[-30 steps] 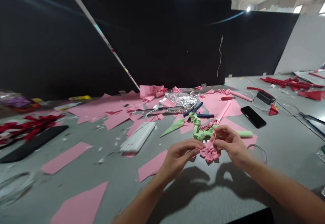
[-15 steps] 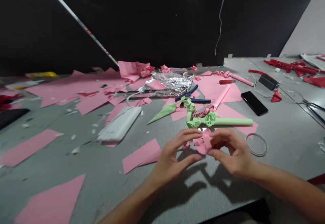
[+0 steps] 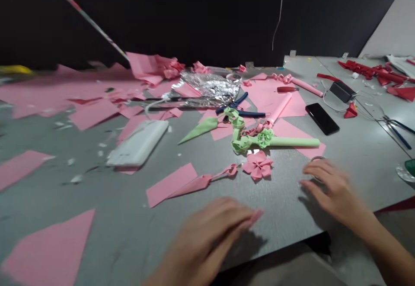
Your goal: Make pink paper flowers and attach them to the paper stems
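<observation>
From here I see a grey flat tabletop (image 3: 285,208) bearing a black rectangular smartphone (image 3: 322,118), a white rectangular power bank (image 3: 138,144), a pink folded-paper flower (image 3: 258,165) and blue-handled pliers (image 3: 398,131).

A head-worn camera looks forward and down across the table (image 3: 129,216) from close above.

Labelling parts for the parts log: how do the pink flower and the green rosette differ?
Size: the pink flower is wider than the green rosette.
Form: the pink flower has broad, distinct petals; the green rosette is tightly ruffled.
Pose: the pink flower lies on the grey table; the green rosette sits at the green tube.
Shared: both look like paper, untouched by either hand.
</observation>
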Available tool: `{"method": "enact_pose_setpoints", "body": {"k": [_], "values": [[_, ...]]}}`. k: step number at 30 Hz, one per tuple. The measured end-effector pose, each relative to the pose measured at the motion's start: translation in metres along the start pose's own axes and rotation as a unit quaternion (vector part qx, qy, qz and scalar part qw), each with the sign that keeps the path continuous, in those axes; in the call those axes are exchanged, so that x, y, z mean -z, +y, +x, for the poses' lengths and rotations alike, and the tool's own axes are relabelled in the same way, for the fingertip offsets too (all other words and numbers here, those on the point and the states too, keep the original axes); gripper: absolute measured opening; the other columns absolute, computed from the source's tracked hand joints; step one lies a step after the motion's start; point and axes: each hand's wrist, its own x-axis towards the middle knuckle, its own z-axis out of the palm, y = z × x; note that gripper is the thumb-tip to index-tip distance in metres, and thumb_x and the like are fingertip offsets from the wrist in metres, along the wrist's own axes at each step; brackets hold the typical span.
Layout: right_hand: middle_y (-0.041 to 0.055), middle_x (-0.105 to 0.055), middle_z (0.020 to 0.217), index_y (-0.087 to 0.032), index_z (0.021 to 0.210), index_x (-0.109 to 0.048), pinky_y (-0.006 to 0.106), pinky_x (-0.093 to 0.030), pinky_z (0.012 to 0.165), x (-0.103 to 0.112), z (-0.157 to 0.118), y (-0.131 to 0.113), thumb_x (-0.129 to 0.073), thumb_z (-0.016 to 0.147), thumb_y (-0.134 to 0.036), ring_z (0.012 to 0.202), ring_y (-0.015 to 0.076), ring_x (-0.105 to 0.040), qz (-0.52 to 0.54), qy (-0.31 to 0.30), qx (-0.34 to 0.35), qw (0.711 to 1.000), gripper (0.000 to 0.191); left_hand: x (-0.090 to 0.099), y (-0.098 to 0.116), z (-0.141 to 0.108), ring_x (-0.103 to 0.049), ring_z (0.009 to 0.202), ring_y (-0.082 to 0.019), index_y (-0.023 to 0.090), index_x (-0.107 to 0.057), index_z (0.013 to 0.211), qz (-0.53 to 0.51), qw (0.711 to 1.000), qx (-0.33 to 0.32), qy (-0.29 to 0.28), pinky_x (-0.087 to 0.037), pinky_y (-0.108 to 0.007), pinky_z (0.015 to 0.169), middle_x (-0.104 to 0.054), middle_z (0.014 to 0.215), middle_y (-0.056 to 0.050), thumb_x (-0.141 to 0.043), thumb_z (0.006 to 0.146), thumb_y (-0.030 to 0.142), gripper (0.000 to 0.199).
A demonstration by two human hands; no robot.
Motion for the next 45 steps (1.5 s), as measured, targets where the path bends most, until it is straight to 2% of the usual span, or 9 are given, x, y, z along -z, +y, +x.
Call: {"method": "enact_pose_setpoints", "body": {"k": [3,5,11,14,18,21,25,33,45], "values": [[0.0128,-0.076,0.117,-0.025,0.117,-0.074,0.055,-0.05,0.095,0.009,-0.035,0.027,-0.07,0.102,-0.036,0.107,0.037,-0.066,-0.126,0.005,-0.079,0.989,0.018,-0.014,-0.006,-0.019,-0.071,0.072,-0.014,0.034,-0.07,0.129,0.014,0.995,-0.016,-0.098,-0.055,-0.021,0.064,-0.076,0.091,0.001,-0.051,0.11,0.019,0.031],[0.0124,-0.076,0.112,-0.024,0.109,-0.075,0.053,-0.049,0.092,0.009,-0.049,0.033,-0.066,0.104,-0.034,0.102,0.0348,-0.066,-0.129,0.0,-0.096,0.987,0.015,-0.03,-0.019,-0.027,-0.069,0.069,-0.014,0.03,-0.071,0.127,0.079,0.991,-0.019,-0.109,-0.053,-0.022,0.061,-0.073,0.09,-0.001,-0.047,0.111,0.02,0.03],[0.0073,-0.077,0.101,-0.024,0.102,-0.071,0.04,-0.054,0.086,0.007,-0.057,0.008,-0.062,0.105,-0.03,0.097,0.0256,-0.072,0.144,0.022,-0.183,0.972,0.012,-0.049,-0.039,-0.024,-0.071,0.092,-0.025,0.019,-0.071,0.127,0.351,0.928,-0.121,0.011,-0.052,-0.038,0.083,-0.077,0.104,-0.009,-0.051,0.112,0.023,0.025],[0.0047,-0.077,0.091,-0.024,0.099,-0.071,0.035,-0.055,0.078,0.005,-0.058,-0.007,-0.065,0.103,-0.032,0.086,0.0222,-0.073,0.282,-0.002,-0.233,0.931,0.011,-0.041,-0.027,-0.018,-0.071,0.1,-0.028,0.018,-0.07,0.126,0.391,0.912,-0.11,0.064,-0.049,-0.044,0.094,-0.078,0.112,-0.011,-0.056,0.11,0.021,0.022],[0.0036,-0.078,0.085,-0.024,0.096,-0.071,0.033,-0.055,0.076,-0.004,-0.054,-0.019,-0.068,0.098,-0.025,0.081,0.0204,-0.072,0.378,-0.032,-0.238,0.894,0.004,-0.031,-0.011,-0.014,-0.071,0.088,-0.026,0.017,-0.073,0.109,0.39,0.911,-0.108,0.077,-0.048,-0.04,0.084,-0.078,0.099,-0.008,-0.059,0.106,0.014,0.015],[0.0028,-0.077,0.082,-0.024,0.098,-0.071,0.034,-0.055,0.075,-0.011,-0.05,-0.026,-0.067,0.097,-0.02,0.08,0.0203,-0.072,0.406,-0.044,-0.221,0.886,0.005,-0.031,0.001,-0.012,-0.067,0.079,-0.022,0.017,-0.071,0.099,0.332,0.932,-0.11,0.096,-0.048,-0.037,0.08,-0.075,0.09,-0.005,-0.067,0.102,0.013,0.006],[0.0014,-0.074,0.082,-0.025,0.098,-0.07,0.035,-0.055,0.08,-0.014,-0.048,-0.033,-0.064,0.098,-0.017,0.085,0.0207,-0.069,0.381,-0.064,-0.16,0.908,0.009,-0.047,0.017,-0.01,-0.068,0.084,-0.019,0.016,-0.07,0.117,0.197,0.97,-0.1,0.104,-0.052,-0.032,0.081,-0.075,0.095,-0.005,-0.065,0.105,0.015,0.013],[-0.0025,-0.068,0.087,-0.025,0.101,-0.062,0.042,-0.052,0.104,-0.021,-0.048,-0.05,-0.066,0.096,-0.011,0.082,0.0163,-0.065,0.261,-0.028,-0.034,0.964,0.016,-0.083,0.02,-0.006,-0.071,0.087,-0.015,0.016,-0.07,0.115,0.092,0.981,-0.07,0.156,-0.058,-0.025,0.081,-0.076,0.098,-0.004,-0.07,0.103,0.014,0.012],[0.0043,-0.069,0.086,-0.019,0.105,-0.059,0.041,-0.055,0.086,-0.032,-0.052,-0.049,-0.055,0.097,-0.004,0.078,0.0192,-0.063,0.137,-0.039,0.105,0.984,0.017,-0.088,0.02,-0.016,-0.072,0.084,-0.013,0.02,-0.068,0.102,-0.013,0.993,-0.007,0.118,-0.059,-0.02,0.079,-0.072,0.093,-0.002,-0.064,0.101,0.006,0.014]]}}
